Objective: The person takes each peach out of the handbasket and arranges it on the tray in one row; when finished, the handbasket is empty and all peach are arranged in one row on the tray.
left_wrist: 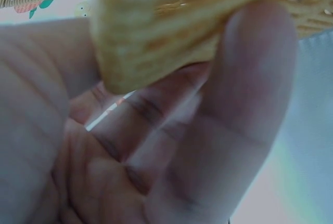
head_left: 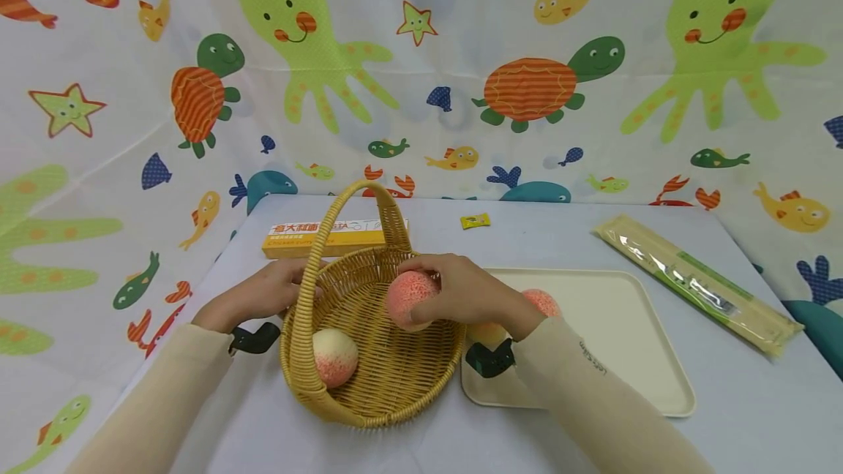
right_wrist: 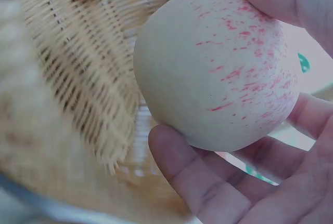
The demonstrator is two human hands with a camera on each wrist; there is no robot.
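Observation:
A wicker basket (head_left: 388, 368) with a tall arched handle stands in the middle of the head view. My left hand (head_left: 266, 292) grips its left rim; the left wrist view shows the thumb and fingers around the woven edge (left_wrist: 156, 47). Over the basket's right side, my right hand (head_left: 470, 291) holds a pink and cream peach (head_left: 408, 300). The right wrist view shows thumb and fingers spread around this peach (right_wrist: 208, 73). Another peach (head_left: 334, 357) lies inside the basket at the left, partly behind the handle.
Right of the basket is a cream tray (head_left: 619, 335) bearing a pink peach (head_left: 541, 301) and another peach (head_left: 486, 333), both partly hidden by my right arm. A pasta box (head_left: 329, 243) lies behind the basket, a small yellow packet (head_left: 476, 221) farther back, a long noodle pack (head_left: 698, 284) at right.

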